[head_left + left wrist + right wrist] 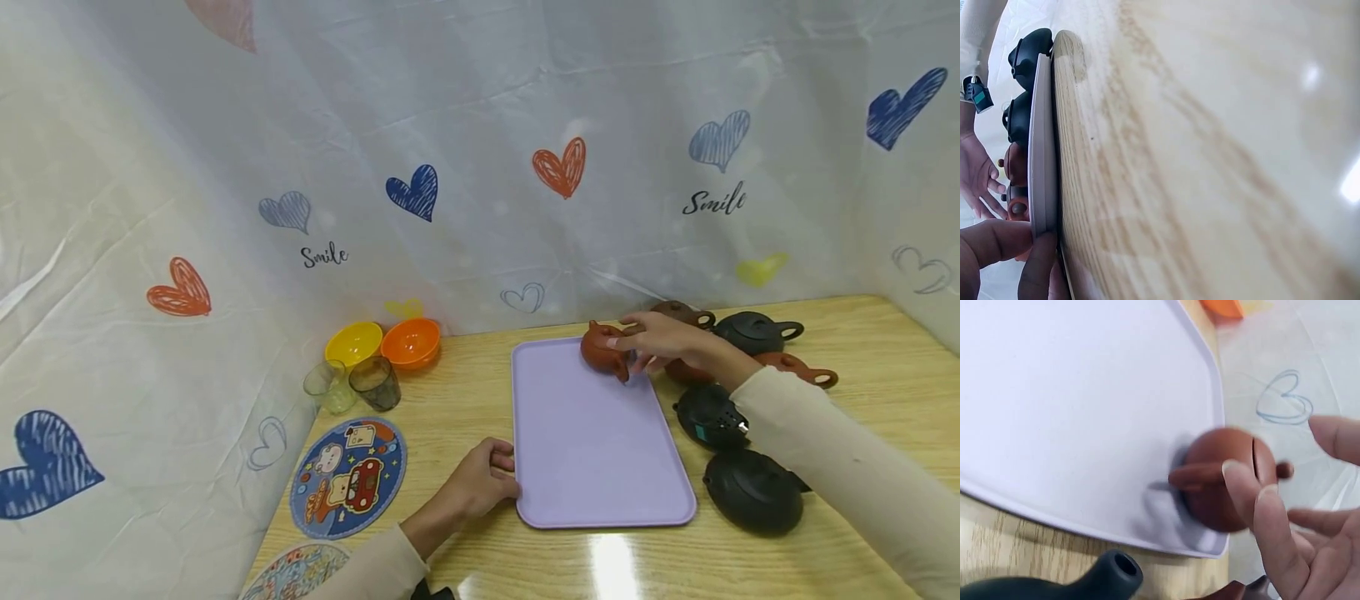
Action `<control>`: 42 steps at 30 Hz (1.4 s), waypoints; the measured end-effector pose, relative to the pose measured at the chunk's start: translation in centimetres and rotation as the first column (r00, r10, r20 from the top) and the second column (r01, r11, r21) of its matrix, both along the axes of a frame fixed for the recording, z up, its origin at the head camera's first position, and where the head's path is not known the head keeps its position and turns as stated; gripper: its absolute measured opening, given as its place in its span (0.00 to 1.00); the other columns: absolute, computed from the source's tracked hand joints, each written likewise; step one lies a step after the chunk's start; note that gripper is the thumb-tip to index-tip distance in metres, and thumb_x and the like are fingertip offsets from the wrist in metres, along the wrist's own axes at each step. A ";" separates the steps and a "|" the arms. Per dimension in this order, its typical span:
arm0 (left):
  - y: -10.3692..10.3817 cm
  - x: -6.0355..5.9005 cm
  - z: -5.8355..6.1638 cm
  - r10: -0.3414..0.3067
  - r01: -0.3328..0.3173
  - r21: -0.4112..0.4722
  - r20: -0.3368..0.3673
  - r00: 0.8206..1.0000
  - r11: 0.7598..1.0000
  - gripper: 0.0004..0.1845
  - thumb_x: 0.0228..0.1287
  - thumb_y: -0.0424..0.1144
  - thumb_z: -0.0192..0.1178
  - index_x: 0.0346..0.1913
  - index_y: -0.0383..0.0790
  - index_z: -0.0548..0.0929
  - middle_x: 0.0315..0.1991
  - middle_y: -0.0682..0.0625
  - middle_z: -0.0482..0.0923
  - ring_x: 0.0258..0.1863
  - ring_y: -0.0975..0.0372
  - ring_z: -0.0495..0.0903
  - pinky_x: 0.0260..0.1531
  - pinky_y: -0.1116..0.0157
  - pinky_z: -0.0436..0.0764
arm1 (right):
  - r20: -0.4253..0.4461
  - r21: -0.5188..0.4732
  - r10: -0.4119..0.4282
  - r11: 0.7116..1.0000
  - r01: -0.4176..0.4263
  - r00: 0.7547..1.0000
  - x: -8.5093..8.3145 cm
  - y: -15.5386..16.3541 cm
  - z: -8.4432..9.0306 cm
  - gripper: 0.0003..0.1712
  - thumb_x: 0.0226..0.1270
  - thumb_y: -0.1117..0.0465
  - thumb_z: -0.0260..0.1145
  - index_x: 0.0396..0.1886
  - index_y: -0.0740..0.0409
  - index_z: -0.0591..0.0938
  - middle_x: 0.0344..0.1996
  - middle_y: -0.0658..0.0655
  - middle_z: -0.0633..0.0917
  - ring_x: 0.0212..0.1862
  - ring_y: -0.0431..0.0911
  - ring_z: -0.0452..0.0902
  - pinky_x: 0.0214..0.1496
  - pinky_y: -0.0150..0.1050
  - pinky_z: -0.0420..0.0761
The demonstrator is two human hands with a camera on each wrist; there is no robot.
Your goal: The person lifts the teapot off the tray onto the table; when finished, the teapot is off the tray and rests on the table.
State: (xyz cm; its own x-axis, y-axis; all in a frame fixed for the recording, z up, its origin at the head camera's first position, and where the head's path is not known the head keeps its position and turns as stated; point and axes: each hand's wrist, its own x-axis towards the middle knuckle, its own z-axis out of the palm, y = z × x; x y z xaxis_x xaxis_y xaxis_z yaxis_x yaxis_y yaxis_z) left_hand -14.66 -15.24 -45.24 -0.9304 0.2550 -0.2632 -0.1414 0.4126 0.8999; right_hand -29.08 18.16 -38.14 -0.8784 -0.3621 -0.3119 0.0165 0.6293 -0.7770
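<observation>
My left hand (483,479) pinches the near left edge of the lilac tray (592,450), thumb above and fingers below in the left wrist view. A small reddish-brown teapot (600,348) sits in the tray's far right corner; its knob and a projecting handle or spout show in the right wrist view. Beside it is my right hand (663,340), thumb apart from the pot and two fingertips (1266,494) overlapping its near side. Whether those fingertips touch it, I cannot tell.
Right of the tray stand several more teapots, among them a black one (753,492) and a dark grey one (753,332). At left are a yellow bowl (354,342), an orange bowl (411,343), a grey glass (375,385), a greenish glass (330,387) and a round blue mat (348,479).
</observation>
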 end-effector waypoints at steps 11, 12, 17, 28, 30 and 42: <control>0.0 0.0 0.1 -0.003 0.003 0.003 0.003 1.000 1.000 0.31 0.50 0.25 0.66 0.60 0.29 0.71 0.45 0.42 0.76 0.39 0.58 0.79 0.40 0.61 0.83 | 0.009 -0.017 0.010 1.000 -0.010 1.000 0.5 -0.5 -0.8 0.35 0.70 0.46 0.65 0.61 0.69 0.71 0.55 0.68 0.78 0.36 0.46 0.85 0.41 0.47 0.85; 0.0 0.0 0.2 -0.003 0.003 0.001 0.002 1.000 1.000 0.31 0.50 0.25 0.66 0.60 0.29 0.71 0.45 0.42 0.76 0.39 0.58 0.79 0.40 0.61 0.83 | 0.011 -0.001 0.010 1.000 -0.010 1.000 0.6 -0.5 -0.9 0.32 0.69 0.46 0.66 0.58 0.69 0.73 0.51 0.66 0.79 0.35 0.46 0.84 0.41 0.47 0.85; -0.1 0.0 0.2 -0.004 0.004 0.006 -0.004 1.000 1.000 0.31 0.49 0.24 0.66 0.60 0.28 0.71 0.45 0.42 0.76 0.39 0.58 0.79 0.40 0.62 0.83 | 0.019 0.051 0.037 0.998 -0.038 0.999 0.7 -0.9 -1.0 0.26 0.68 0.47 0.67 0.48 0.67 0.82 0.43 0.61 0.81 0.32 0.44 0.82 0.39 0.44 0.85; 0.0 -0.1 0.1 -0.003 0.003 -0.001 0.004 1.000 1.000 0.31 0.49 0.25 0.66 0.60 0.29 0.71 0.45 0.43 0.76 0.40 0.59 0.79 0.40 0.62 0.83 | -0.010 0.102 -0.011 0.995 0.012 1.000 0.6 -2.1 -2.2 0.15 0.65 0.53 0.70 0.30 0.62 0.89 0.22 0.52 0.84 0.23 0.42 0.80 0.26 0.34 0.77; 0.0 -0.1 0.1 -0.002 0.002 -0.004 0.003 1.000 1.000 0.31 0.49 0.25 0.66 0.60 0.29 0.72 0.45 0.43 0.76 0.40 0.59 0.79 0.40 0.62 0.83 | -0.021 0.110 -0.013 0.994 0.015 1.000 0.6 -2.2 -2.2 0.14 0.66 0.54 0.69 0.31 0.62 0.89 0.23 0.52 0.84 0.23 0.41 0.80 0.26 0.34 0.77; 0.0 0.1 0.3 -0.004 0.004 -0.007 -0.004 1.000 1.000 0.31 0.50 0.25 0.66 0.60 0.29 0.71 0.45 0.42 0.75 0.39 0.59 0.78 0.40 0.62 0.83 | -0.104 -0.007 -0.048 0.999 0.047 0.993 1.4 -1.8 -2.1 0.17 0.76 0.56 0.59 0.39 0.68 0.81 0.35 0.62 0.80 0.25 0.43 0.84 0.28 0.39 0.82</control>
